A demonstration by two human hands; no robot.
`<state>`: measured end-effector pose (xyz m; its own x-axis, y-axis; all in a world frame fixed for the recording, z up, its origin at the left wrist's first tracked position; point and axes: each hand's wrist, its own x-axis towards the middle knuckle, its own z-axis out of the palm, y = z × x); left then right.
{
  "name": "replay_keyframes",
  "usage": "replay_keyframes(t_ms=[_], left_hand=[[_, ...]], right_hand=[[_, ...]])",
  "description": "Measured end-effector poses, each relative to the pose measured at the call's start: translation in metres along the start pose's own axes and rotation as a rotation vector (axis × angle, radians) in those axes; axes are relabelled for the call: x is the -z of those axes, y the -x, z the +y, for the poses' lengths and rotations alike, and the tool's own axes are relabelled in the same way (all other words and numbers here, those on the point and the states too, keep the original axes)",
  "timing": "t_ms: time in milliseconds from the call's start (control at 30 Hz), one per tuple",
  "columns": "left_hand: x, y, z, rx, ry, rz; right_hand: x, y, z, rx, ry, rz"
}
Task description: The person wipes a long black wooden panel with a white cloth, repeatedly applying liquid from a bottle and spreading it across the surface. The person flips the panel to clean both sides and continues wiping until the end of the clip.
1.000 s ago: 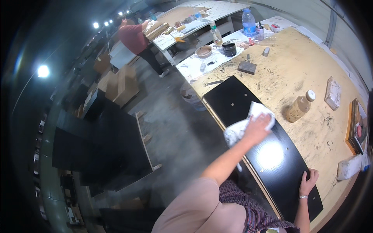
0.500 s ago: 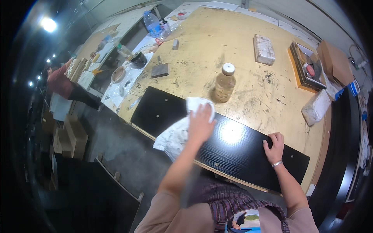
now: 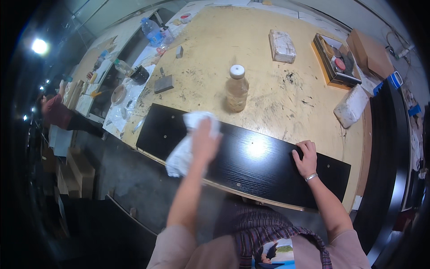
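A long black wood-grain board (image 3: 242, 163) lies along the near side of the table, with several small round fittings or holes in its face. My left hand (image 3: 206, 141), smeared by motion, presses a crumpled white cloth (image 3: 181, 154) against the board left of its middle. Part of the cloth drapes over the near edge. My right hand (image 3: 306, 159), with a silver bracelet at the wrist, holds the board toward its right end, fingers bent over the far edge. Just beyond the board stands a capped bottle (image 3: 237, 89) of brownish liquid.
A stained yellowish table (image 3: 219, 40) carries a grey block (image 3: 164, 84), a white-wrapped block (image 3: 282, 47), another wrapped block (image 3: 350, 107) and an open box of items (image 3: 337, 62). At left are a black cup (image 3: 139, 75) and a water bottle (image 3: 152, 32). Another person (image 3: 58, 110) stands far left.
My left hand and the cloth have slid left along the board. My right hand stays at the same place on it. The whole view has shifted slightly.
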<state>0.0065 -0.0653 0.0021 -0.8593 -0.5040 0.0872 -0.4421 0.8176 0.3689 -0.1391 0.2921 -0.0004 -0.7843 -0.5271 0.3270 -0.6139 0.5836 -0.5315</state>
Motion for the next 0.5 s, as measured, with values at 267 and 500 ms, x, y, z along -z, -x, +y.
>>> replay_keyframes(t_ms=[267, 500], left_hand=[[0.0, 0.022, -0.016, -0.118, -0.111, -0.105], [0.03, -0.032, -0.111, 0.325, -0.178, 0.09]], right_hand=[[-0.001, -0.005, 0.001, -0.009, 0.017, -0.006], [-0.002, -0.006, -0.007, -0.001, 0.01, -0.018]])
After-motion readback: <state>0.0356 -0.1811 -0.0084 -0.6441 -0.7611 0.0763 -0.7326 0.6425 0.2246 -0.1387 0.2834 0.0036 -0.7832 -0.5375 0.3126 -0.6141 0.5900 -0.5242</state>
